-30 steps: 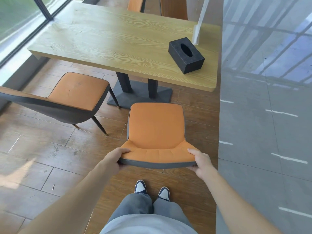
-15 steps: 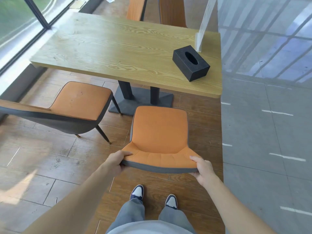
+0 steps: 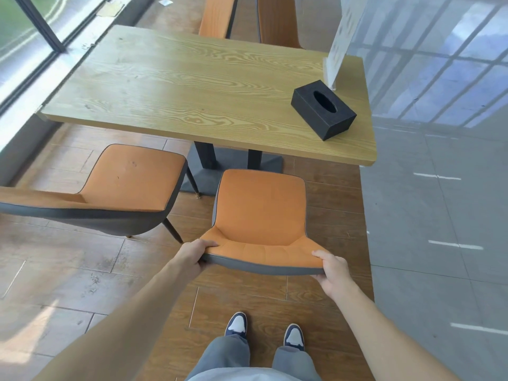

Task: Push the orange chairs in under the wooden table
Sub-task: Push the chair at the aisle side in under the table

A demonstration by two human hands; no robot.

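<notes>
Head view: left hand (image 3: pixel 193 255) and right hand (image 3: pixel 331 269) curled round backrest of near chair (image 3: pixel 259 213). Risk (a judgement): skewed push knocking second chair (image 3: pixel 132 180) or table base (image 3: pixel 233 166), not wooden table (image 3: pixel 206 89).

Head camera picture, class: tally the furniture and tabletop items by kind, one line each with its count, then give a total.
Orange chairs: 4 (held chair, chair beside it, two chair backs beyond the table)
Wooden table: 1
Black tissue box: 1
White upright sign: 1
Total: 7
</notes>
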